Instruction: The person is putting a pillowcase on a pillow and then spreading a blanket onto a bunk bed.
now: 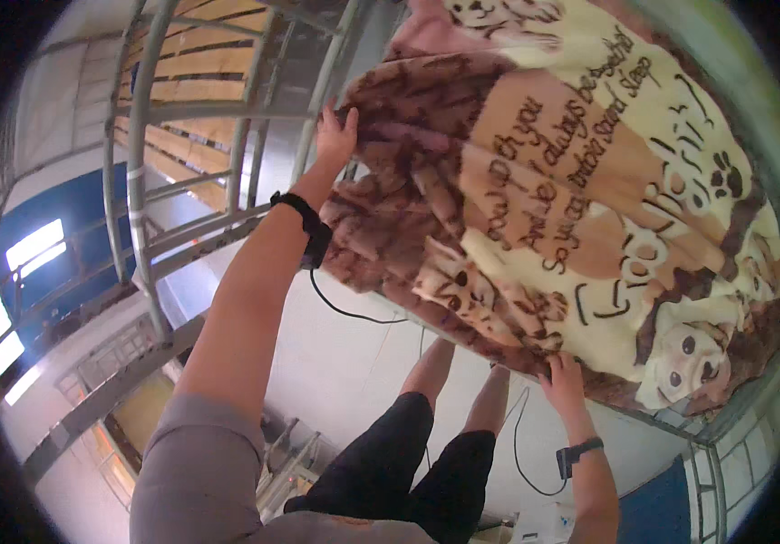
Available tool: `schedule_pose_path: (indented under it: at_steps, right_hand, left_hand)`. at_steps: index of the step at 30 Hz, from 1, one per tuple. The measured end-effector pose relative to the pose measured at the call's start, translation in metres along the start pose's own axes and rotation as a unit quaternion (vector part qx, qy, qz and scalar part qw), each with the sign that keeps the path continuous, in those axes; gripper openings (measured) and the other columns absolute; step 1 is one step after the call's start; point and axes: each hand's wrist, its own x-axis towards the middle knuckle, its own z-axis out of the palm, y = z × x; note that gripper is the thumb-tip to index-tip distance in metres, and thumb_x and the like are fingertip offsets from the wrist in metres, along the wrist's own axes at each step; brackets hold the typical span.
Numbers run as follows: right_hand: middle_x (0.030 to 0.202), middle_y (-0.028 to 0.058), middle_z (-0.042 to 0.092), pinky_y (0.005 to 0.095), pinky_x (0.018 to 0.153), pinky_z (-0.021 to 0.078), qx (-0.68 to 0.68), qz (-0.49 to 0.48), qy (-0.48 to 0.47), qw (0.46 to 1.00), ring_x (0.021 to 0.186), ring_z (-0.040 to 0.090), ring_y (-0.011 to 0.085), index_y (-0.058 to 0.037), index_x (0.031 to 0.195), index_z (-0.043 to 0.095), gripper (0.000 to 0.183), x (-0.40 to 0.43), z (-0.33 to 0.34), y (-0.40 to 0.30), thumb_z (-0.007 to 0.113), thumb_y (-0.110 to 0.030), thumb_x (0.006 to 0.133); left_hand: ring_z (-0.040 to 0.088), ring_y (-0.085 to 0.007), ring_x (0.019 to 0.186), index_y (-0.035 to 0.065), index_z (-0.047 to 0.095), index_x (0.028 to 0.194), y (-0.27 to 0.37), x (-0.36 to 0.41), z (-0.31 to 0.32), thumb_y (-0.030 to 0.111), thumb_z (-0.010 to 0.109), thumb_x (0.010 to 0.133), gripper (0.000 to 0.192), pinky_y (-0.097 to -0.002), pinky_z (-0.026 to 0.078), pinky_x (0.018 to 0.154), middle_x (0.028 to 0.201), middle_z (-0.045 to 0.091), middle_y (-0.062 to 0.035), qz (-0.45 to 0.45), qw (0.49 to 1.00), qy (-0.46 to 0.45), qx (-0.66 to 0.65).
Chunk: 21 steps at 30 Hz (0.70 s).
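A plush blanket with printed dogs, a paw print and lettering lies spread over a bed with a metal frame. Its brown border is bunched into folds near my left hand, which rests at the blanket's left edge beside a bed post, fingers apart. Whether any cloth is pinched there I cannot tell. My right hand is at the near edge of the blanket, its fingers on top of the brown border by a printed puppy; the thumb's grip is not clear. Both wrists wear black bands with a cable.
Metal bunk-bed posts and rails stand close on the left, with wooden slats behind them. Black cables hang from the wrist bands near my legs. A metal ladder-like frame is at the lower right. Pale floor shows below the bed edge.
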Motion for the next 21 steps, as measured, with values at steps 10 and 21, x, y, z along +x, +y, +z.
schedule_pose_path:
  at_steps: [10, 21]
  right_hand:
    - [0.119, 0.0203, 0.05, 0.0496, 0.093, 0.0435, -0.025, -0.064, 0.016, 0.997, 0.107, 0.051, 0.0415, -0.0024, 0.117, 0.053, 0.053, 0.028, 0.036, -0.009, 0.075, -0.017, 0.071]
    - [0.105, 0.0142, 0.053, 0.0451, 0.083, 0.0463, 0.004, -0.144, 0.076, 0.987, 0.099, 0.054, 0.0348, -0.0052, 0.101, 0.058, 0.035, 0.031, 0.024, -0.028, 0.071, -0.005, 0.068]
  left_hand:
    - [0.053, -0.0433, 0.106, 0.0076, 0.044, 0.129, -0.08, -0.176, -0.066, 0.029, 0.063, 0.082, 0.055, -0.05, 0.043, 0.091, 0.114, 0.051, -0.0225, 0.095, 0.95, -0.152, 0.257]
    - [0.058, -0.0453, 0.094, 0.0046, 0.055, 0.11, -0.113, -0.162, -0.045, 0.008, 0.049, 0.086, 0.024, -0.0517, 0.048, 0.079, 0.104, 0.056, -0.0233, -0.052, 0.997, -0.052, -0.012]
